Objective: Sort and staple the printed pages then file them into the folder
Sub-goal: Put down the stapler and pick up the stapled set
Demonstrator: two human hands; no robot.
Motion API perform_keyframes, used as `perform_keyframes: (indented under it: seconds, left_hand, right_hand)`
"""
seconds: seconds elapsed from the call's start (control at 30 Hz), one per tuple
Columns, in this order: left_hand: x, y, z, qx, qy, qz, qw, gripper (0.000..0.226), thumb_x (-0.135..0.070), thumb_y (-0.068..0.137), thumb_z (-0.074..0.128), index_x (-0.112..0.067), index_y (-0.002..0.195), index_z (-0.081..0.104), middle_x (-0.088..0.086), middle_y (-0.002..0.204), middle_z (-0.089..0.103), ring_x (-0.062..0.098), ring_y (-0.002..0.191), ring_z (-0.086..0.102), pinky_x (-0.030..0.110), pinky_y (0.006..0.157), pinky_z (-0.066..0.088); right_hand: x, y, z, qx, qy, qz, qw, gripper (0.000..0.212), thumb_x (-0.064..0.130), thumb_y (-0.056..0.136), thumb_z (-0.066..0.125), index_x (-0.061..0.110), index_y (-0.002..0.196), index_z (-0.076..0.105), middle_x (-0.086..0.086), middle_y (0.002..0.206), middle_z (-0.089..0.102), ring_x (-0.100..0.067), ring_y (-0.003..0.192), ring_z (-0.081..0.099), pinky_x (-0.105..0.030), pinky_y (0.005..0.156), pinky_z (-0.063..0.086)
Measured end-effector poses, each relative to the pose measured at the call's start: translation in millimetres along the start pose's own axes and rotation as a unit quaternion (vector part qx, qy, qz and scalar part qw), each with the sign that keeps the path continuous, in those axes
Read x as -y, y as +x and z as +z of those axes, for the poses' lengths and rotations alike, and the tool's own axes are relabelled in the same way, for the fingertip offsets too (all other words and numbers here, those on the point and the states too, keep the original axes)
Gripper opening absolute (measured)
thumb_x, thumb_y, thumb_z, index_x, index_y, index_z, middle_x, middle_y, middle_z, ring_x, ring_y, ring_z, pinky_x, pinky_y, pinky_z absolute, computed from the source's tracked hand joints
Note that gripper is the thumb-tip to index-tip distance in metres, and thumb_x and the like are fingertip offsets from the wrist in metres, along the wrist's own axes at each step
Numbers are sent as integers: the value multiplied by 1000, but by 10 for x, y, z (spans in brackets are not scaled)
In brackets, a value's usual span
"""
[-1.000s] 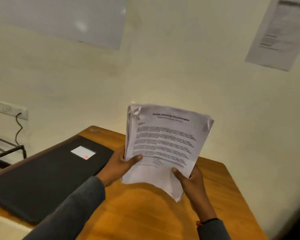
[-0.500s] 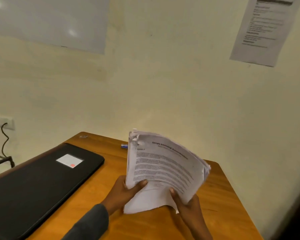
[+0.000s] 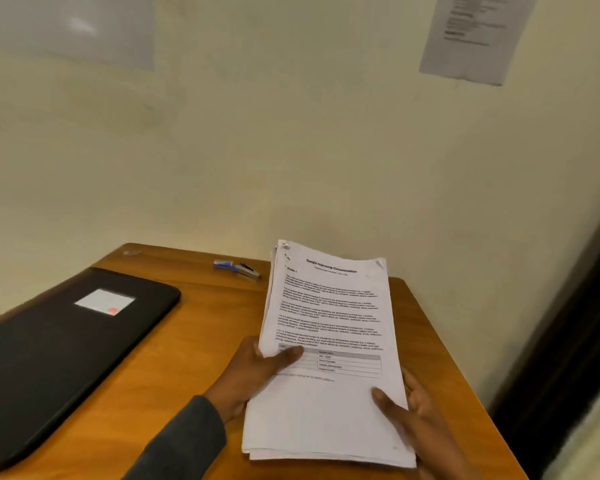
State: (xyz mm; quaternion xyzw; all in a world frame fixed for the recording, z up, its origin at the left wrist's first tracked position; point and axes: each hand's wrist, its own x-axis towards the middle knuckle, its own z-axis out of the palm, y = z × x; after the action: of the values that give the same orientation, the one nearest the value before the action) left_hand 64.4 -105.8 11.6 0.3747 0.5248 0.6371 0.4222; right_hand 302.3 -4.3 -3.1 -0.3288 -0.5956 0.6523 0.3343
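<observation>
Head view: your left hand (image 3: 257,368) and right hand (image 3: 409,407) gripped the printed pages (image 3: 329,341) by their side edges, thumbs on top, over the table (image 3: 194,341). Squaring the edges looked wise before stapling; the stapler (image 3: 238,268) lay beyond, the folder (image 3: 66,348) to the left.

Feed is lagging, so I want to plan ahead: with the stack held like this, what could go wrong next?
1. The stack is fanned at its near edge and curled at its top corners, so a staple might miss sheets.
2. The stapler lies beyond the stack. Reaching it frees one hand, and the left hand or right hand alone may let pages slip off the table.
</observation>
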Motion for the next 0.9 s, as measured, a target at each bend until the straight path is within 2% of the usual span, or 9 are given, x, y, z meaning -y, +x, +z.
perform_keyframes:
  seconds: [0.1, 0.17, 0.33, 0.43, 0.5, 0.63, 0.8, 0.87, 0.9]
  left_hand:
    - [173, -31, 230, 20, 8, -20, 1000, 36, -17, 83, 74, -17, 118, 66, 0, 112, 74, 19, 98, 72, 32, 79, 59]
    - [278, -52, 389, 42, 6, -30, 999, 38, -18, 83, 74, -19, 120, 64, -1, 113, 73, 17, 99, 71, 30, 78, 59]
    - [586, 37, 584, 50, 99, -70, 991, 44, -23, 81, 77, -25, 120, 56, 2, 104, 72, 18, 92, 70, 30, 70, 58]
    - [790, 71, 372, -27, 302, 46, 952, 31, -18, 85, 70, -22, 115, 62, -4, 85, 69, 6, 74, 64, 12, 64, 46]
    - [840, 43, 224, -84, 340, 111, 930, 23, -12, 86, 68, -21, 107, 67, -8, 76, 65, 3, 67, 59, 8, 59, 42]
    - [850, 21, 136, -85, 316, 112, 938, 20, -10, 86, 69, -24, 100, 68, -4, 75, 65, 6, 64, 57, 11, 58, 43]
    - [865, 32, 128, -85, 299, 107, 944, 16, -12, 87, 69, -23, 100, 68, -1, 77, 66, 16, 70, 59, 17, 62, 45]
    - [843, 25, 128, -87, 273, 90, 954, 17, -11, 87, 69, -20, 101, 69, 3, 82, 68, 19, 75, 61, 19, 65, 47]
    - [827, 19, 125, -79, 262, 80, 958, 18, -11, 87, 69, -19, 104, 68, 5, 86, 68, 20, 79, 62, 19, 67, 48]
  right_hand:
    - [-118, -189, -194, -59, -19, 30, 998, 43, 12, 80, 74, 32, 113, 54, 6, 100, 76, -24, 91, 74, -39, 72, 62]
    - [-142, -326, -340, -95, -39, 60, 993, 44, 11, 84, 72, 34, 117, 54, 5, 109, 73, -26, 98, 72, -45, 82, 60]
    - [-116, -588, -846, -160, -103, 90, 978, 46, 9, 86, 71, 24, 126, 55, 3, 114, 72, -23, 100, 71, -41, 84, 59]
    - [-71, -582, -1003, -168, -180, 100, 964, 31, 8, 89, 66, 24, 114, 56, 5, 108, 69, -14, 88, 70, -23, 66, 58]
    - [-53, -533, -1063, -167, -236, 111, 951, 29, 12, 91, 64, 23, 116, 54, 3, 110, 66, -11, 88, 65, -21, 71, 56]
    - [53, -435, -1038, -150, -369, 117, 910, 40, 17, 94, 61, 17, 132, 47, 4, 121, 57, -9, 93, 57, -33, 93, 45]
    - [109, -365, -879, -193, -506, 154, 827, 52, 28, 96, 58, 14, 142, 39, -5, 144, 47, -29, 129, 47, -40, 108, 38]
    - [54, -367, -745, -215, -576, 121, 780, 60, 36, 94, 58, 19, 146, 32, -6, 150, 40, -30, 136, 40, -45, 111, 35]
    - [26, -362, -647, -218, -582, 78, 780, 63, 38, 94, 58, 22, 148, 29, -4, 153, 37, -29, 138, 36, -46, 113, 33]
